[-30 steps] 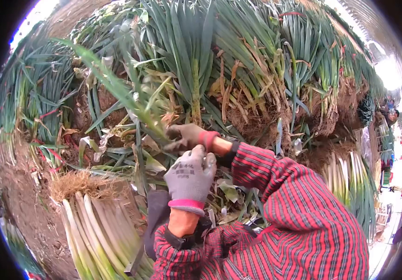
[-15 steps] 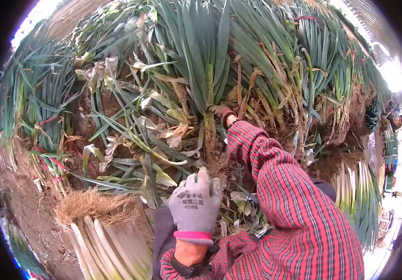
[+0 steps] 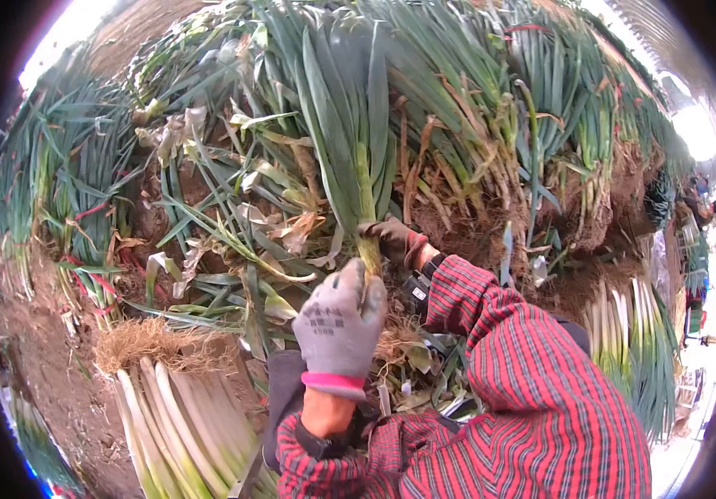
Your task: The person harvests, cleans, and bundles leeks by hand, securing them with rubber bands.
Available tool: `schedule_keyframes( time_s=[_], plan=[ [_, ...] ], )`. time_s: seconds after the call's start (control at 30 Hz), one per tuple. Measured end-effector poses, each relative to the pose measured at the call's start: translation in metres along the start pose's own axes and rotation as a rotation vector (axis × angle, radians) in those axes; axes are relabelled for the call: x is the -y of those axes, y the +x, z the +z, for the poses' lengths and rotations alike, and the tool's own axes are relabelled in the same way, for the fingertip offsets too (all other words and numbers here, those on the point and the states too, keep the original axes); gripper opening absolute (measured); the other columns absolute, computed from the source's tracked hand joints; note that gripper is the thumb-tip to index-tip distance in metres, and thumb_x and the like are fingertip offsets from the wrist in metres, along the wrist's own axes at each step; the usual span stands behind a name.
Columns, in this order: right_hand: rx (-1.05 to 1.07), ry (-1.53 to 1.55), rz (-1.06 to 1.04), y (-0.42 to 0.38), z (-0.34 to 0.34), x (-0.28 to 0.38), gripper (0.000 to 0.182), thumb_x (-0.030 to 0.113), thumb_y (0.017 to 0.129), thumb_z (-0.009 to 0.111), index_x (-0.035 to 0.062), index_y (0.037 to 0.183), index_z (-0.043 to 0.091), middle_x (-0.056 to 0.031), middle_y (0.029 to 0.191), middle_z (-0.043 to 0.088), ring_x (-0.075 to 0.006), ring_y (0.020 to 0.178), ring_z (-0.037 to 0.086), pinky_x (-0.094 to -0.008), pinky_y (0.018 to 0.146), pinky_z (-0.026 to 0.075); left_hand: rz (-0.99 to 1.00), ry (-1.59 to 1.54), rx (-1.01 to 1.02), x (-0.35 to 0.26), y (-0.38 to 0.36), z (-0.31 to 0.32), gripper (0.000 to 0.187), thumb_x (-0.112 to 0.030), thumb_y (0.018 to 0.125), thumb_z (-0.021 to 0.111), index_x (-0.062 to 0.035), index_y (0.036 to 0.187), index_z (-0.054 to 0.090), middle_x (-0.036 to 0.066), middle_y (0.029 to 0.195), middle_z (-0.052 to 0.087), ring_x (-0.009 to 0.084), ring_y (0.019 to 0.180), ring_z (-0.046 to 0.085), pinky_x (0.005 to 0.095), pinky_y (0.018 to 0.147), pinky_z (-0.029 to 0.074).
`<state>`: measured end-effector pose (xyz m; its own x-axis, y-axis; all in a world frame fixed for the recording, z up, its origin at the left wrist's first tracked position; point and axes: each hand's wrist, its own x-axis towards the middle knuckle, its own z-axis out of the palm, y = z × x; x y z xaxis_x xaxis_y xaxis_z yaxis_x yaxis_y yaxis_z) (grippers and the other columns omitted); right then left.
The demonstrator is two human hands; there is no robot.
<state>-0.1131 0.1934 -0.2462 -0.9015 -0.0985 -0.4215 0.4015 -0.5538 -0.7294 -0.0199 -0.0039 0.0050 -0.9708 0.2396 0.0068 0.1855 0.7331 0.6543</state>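
Observation:
A leek [image 3: 364, 179] with broad dark green leaves stands nearly upright in front of me, its roots toward my body. My right hand [image 3: 395, 241], in a dark reddish glove, is closed around its lower stalk. Just below, my left hand [image 3: 341, 320], in a grey glove with a pink cuff, has its thumb and fingers closed on the stalk near the root end. The part inside the grey fingers is mostly hidden. Hanging roots [image 3: 398, 339] show beneath the hands.
Leek bundles [image 3: 491, 125] tied with red bands are heaped behind and to both sides. Cleaned white leeks [image 3: 179, 424] lie at lower left, and another pile [image 3: 632, 333] lies at right. Loose peeled leaves [image 3: 266, 241] litter the soil [image 3: 67, 391].
My right hand has drawn the leek down toward me, off the heap. My left hand has risen slightly and closed on its lower stalk.

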Motion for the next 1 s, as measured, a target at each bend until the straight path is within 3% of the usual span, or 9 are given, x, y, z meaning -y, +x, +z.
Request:
schedule_keyframes(
  time_s=[0.07, 0.17, 0.2, 0.47, 0.57, 0.7, 0.73, 0.83, 1.0],
  plan=[
    [-0.071, 0.135, 0.011, -0.003, -0.033, -0.020, 0.029, 0.003, 0.083, 0.072, -0.0022, 0.107, 0.057, -0.0135, 0.093, 0.065, -0.0195, 0.086, 0.065, -0.0302, 0.074, 0.054, 0.014, -0.094, -0.062, -0.005, -0.001, 0.003, 0.031, -0.027, 0.089, 0.063, -0.0074, 0.113, 0.065, 0.015, 0.101, 0.069, 0.0301, 0.088, 0.068, 0.0367, 0.078, 0.053],
    [-0.135, -0.283, -0.126, -0.072, -0.008, 0.021, 0.049, 0.007, 0.078, 0.076, -0.0045, 0.118, 0.050, -0.0164, 0.094, 0.066, -0.0226, 0.082, 0.067, -0.0323, 0.072, 0.056, 0.033, -0.315, -0.170, -0.011, -0.007, 0.011, 0.026, -0.023, 0.087, 0.063, -0.0070, 0.107, 0.065, 0.012, 0.090, 0.068, 0.0285, 0.078, 0.067, 0.0361, 0.072, 0.053],
    [-0.147, -0.326, -0.184, -0.086, -0.006, 0.023, 0.054, 0.010, 0.077, 0.077, -0.0041, 0.121, 0.050, -0.0167, 0.096, 0.066, -0.0232, 0.084, 0.067, -0.0326, 0.074, 0.056, -0.044, -0.357, -0.069, -0.014, -0.007, 0.007, 0.029, -0.017, 0.091, 0.064, -0.0012, 0.115, 0.065, 0.011, 0.098, 0.071, 0.0141, 0.085, 0.068, 0.0289, 0.079, 0.053],
    [-0.278, -1.068, -0.848, -0.206, 0.069, 0.018, 0.066, 0.018, 0.074, 0.078, 0.0078, 0.133, 0.050, -0.0165, 0.121, 0.058, -0.0297, 0.111, 0.058, -0.0398, 0.091, 0.048, -0.156, -1.121, -0.001, 0.003, -0.014, 0.056, 0.082, -0.035, 0.086, 0.073, 0.0037, 0.144, 0.030, 0.022, 0.130, 0.054, 0.0263, 0.112, 0.059, 0.0331, 0.093, 0.048],
    [-0.265, -1.296, -1.001, -0.246, 0.097, 0.031, 0.061, 0.017, 0.075, 0.077, 0.0133, 0.132, 0.055, -0.0147, 0.122, 0.058, -0.0346, 0.112, 0.057, -0.0407, 0.096, 0.047, -0.169, -1.640, 0.131, 0.015, -0.024, 0.034, 0.070, -0.043, 0.089, 0.068, -0.0002, 0.137, 0.040, 0.015, 0.127, 0.057, 0.0232, 0.108, 0.061, 0.0333, 0.094, 0.050],
    [0.265, -1.198, -0.751, -0.291, 0.101, 0.071, 0.053, 0.012, 0.077, 0.077, 0.0129, 0.128, 0.062, -0.0146, 0.129, 0.056, -0.0293, 0.122, 0.053, -0.0397, 0.109, 0.037, -0.221, -1.702, 0.147, 0.028, -0.039, 0.010, 0.047, -0.040, 0.099, 0.051, -0.0007, 0.124, 0.054, 0.012, 0.110, 0.065, 0.0216, 0.102, 0.063, 0.0355, 0.088, 0.053],
    [0.354, -1.087, -0.723, -0.293, 0.101, 0.084, 0.041, 0.008, 0.083, 0.073, 0.0077, 0.122, 0.064, -0.0122, 0.115, 0.065, -0.0246, 0.111, 0.060, -0.0365, 0.101, 0.045, -0.199, -1.765, 0.176, 0.044, -0.035, 0.020, 0.044, -0.037, 0.100, 0.050, -0.0003, 0.123, 0.054, 0.012, 0.110, 0.065, 0.0217, 0.102, 0.063, 0.0356, 0.088, 0.054],
    [0.074, -0.472, -0.402, -0.289, 0.072, 0.086, 0.017, 0.013, 0.093, 0.065, -0.0001, 0.103, 0.067, -0.0040, 0.089, 0.070, -0.0122, 0.078, 0.066, -0.0235, 0.073, 0.054, -0.202, -1.804, 0.227, 0.037, -0.044, 0.009, 0.038, -0.031, 0.097, 0.056, -0.0041, 0.124, 0.053, 0.010, 0.107, 0.065, 0.0221, 0.096, 0.065, 0.0375, 0.081, 0.056],
    [0.119, -0.549, -0.136, -0.287, 0.074, 0.097, 0.032, 0.014, 0.090, 0.068, 0.0003, 0.118, 0.061, -0.0035, 0.104, 0.067, -0.0113, 0.092, 0.062, -0.0262, 0.084, 0.051, -0.148, -1.723, 0.185, 0.049, -0.038, 0.016, 0.049, -0.020, 0.083, 0.074, -0.0028, 0.123, 0.053, 0.010, 0.108, 0.064, 0.0257, 0.100, 0.065, 0.0367, 0.089, 0.054]
  ],
)
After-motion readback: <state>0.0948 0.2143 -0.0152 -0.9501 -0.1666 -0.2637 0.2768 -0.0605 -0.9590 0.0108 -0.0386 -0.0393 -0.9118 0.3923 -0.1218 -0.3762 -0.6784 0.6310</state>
